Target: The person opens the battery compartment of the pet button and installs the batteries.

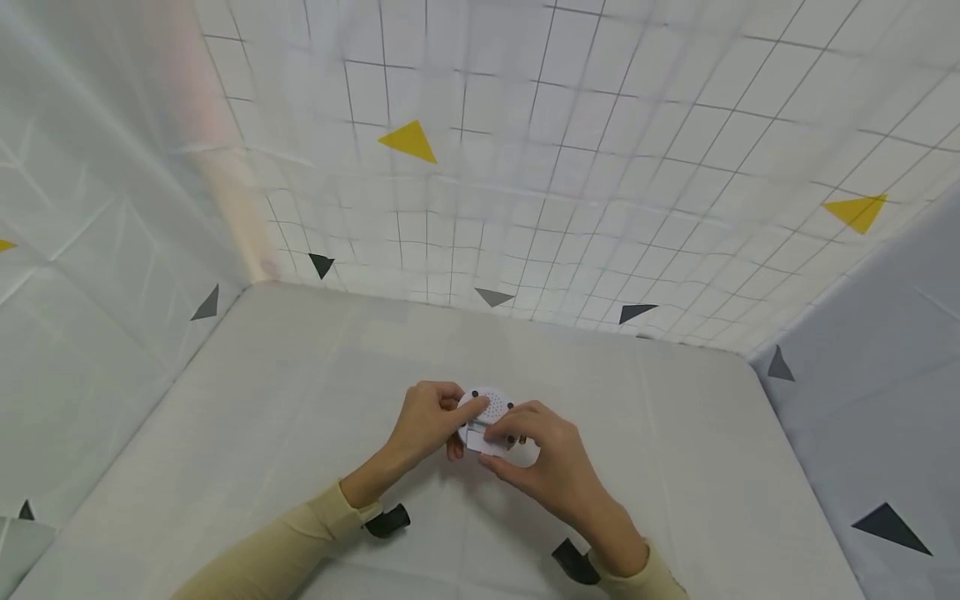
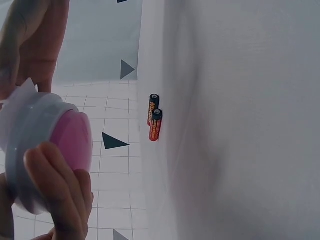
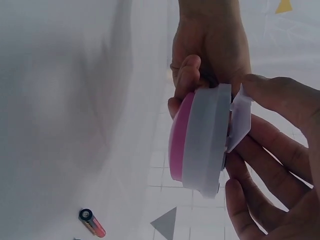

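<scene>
A round white battery-powered device [image 1: 497,406] with dotted speaker holes and small dark feet faces up between both hands. Its pink dome [image 2: 75,140] points downward in the left wrist view. My left hand [image 1: 426,419] grips the device by its side, thumb on the back and fingers curled under the rim. With thumb and fingertips, my right hand [image 1: 553,457] pinches the white battery cover [image 3: 241,121]. That cover stands tilted out from the back of the device, along its edge. The inside of the battery compartment is mostly hidden.
Two red and black batteries [image 2: 155,124] lie side by side on the white table surface [image 1: 360,350]; one battery [image 3: 92,223] shows in the right wrist view. White sheet walls with grid lines and triangles enclose the table. Black bands [image 1: 388,522] sit at both wrists.
</scene>
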Demonstrator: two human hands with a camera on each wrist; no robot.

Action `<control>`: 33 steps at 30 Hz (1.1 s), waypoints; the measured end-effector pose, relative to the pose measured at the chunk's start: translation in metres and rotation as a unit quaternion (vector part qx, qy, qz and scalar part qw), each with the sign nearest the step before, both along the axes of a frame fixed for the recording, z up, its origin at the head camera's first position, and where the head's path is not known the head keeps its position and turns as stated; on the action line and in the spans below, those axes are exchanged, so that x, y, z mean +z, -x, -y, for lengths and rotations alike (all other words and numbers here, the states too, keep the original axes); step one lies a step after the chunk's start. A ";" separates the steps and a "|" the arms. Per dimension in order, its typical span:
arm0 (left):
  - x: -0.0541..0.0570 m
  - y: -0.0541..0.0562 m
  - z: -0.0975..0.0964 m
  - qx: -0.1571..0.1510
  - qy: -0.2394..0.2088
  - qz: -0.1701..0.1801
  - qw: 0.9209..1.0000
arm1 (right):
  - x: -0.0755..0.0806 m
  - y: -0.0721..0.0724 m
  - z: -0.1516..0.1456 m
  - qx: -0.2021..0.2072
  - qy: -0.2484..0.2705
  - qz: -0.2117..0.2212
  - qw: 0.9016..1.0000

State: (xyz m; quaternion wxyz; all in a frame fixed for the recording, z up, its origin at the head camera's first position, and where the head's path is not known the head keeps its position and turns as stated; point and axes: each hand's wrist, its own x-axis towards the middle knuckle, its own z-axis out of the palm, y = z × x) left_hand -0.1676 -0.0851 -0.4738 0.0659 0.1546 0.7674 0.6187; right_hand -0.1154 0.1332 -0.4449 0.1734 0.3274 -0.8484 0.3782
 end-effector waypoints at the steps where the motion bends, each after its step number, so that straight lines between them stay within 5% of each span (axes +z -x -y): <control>1: 0.000 0.000 0.000 0.002 0.002 -0.002 1.000 | 0.001 0.000 -0.001 -0.003 -0.002 0.007 1.000; 6: 0.001 0.002 0.002 0.012 0.006 -0.003 1.000 | 0.008 0.003 -0.011 -0.026 -0.004 0.014 1.000; 14: 0.002 0.002 0.000 0.011 0.007 0.012 1.000 | 0.012 0.016 -0.040 -0.137 -0.038 0.037 0.989; 25: 0.003 0.001 -0.001 0.012 -0.001 0.021 1.000 | -0.010 0.042 -0.072 -0.209 -0.071 0.127 0.967; 33: 0.004 0.001 -0.001 0.004 0.000 0.028 1.000 | -0.032 0.055 -0.087 -0.238 -0.082 0.124 0.960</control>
